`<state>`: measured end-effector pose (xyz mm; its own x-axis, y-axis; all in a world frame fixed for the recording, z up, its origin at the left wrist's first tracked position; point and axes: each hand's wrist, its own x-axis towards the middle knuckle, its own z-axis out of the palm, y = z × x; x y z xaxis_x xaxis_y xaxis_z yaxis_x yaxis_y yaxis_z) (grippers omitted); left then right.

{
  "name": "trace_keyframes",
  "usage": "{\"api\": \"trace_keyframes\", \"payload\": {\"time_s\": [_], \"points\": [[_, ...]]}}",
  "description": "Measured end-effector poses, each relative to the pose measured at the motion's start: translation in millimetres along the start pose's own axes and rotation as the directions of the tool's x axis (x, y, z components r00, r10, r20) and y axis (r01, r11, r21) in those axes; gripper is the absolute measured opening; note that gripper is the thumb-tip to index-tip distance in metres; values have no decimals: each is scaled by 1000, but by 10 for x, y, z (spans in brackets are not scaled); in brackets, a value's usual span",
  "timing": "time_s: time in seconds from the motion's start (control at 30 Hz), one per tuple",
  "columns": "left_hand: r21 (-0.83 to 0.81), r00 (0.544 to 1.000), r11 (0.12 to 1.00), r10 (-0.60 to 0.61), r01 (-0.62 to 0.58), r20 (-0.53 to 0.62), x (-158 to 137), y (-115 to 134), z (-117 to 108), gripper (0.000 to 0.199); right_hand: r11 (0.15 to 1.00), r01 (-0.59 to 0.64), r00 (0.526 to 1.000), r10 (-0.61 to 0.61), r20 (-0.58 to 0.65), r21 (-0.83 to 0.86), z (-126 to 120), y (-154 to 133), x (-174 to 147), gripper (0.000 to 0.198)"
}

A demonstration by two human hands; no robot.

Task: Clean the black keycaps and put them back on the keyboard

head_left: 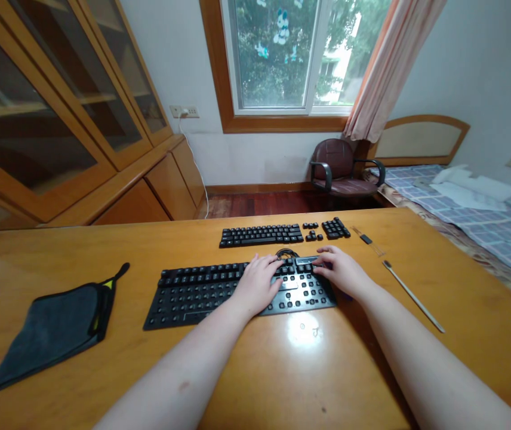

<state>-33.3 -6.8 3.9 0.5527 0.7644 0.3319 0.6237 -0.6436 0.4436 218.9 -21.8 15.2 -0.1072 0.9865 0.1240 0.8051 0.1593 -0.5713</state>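
A black keyboard [300,298] lies on the wooden desk, its top two rows mostly fitted with keycaps and bare switch stems showing over the lower rows. Across its right-middle part rests my left hand [258,283], palm down, fingers spread towards the back edge. My right hand [340,270] is at the keyboard's right end, fingers bent but apart, their tips touching the keycaps in the top rows. Whether a small keycap is under those tips is hidden. Behind the keyboard, loose black keycaps [262,235] stand in keyboard order. A coiled cable [286,253] shows behind my left fingertips.
To the right lie a wire keycap puller [366,239] and a thin long-handled brush [412,295]. On the left is a folded dark grey cloth [65,322] with a loop. Beyond the desk stand an office chair [336,164], a bed [474,203] and a glass-door cabinet [71,95].
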Motion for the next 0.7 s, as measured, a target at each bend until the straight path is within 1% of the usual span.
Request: {"api": "trace_keyframes", "payload": {"time_s": [0.07, 0.1, 0.2, 0.27, 0.53, 0.6, 0.7], "points": [[-6, 1000, 1000, 1, -1, 3, 5, 1, -13, 39, 994, -36, 999, 38, -11, 105, 29, 21, 5, 11], [-7, 1000, 1000, -1, 1, 5, 7, 3, -21, 39, 982, -72, 997, 74, -3, 172, 41, 31, 8, 15], [-4, 1000, 1000, -15, 15, 15, 12, 16, -44, 38, 905, -224, 974, 224, 43, 362, 74, 66, 20, 30], [0, 1000, 1000, -20, 20, 23, 13, 25, -54, 38, 852, -292, 954, 291, 71, 435, 102, 100, 31, 37], [46, 999, 999, -24, 22, 39, 14, 30, -38, 39, 792, -324, 944, 302, 129, 517, 212, 220, 78, 42], [57, 999, 998, -26, 24, 39, 15, 25, -29, 39, 801, -329, 943, 310, 124, 500, 214, 209, 85, 42], [73, 999, 997, -27, 25, 32, 17, 22, -25, 38, 830, -325, 942, 324, 83, 452, 206, 176, 92, 41]]}}
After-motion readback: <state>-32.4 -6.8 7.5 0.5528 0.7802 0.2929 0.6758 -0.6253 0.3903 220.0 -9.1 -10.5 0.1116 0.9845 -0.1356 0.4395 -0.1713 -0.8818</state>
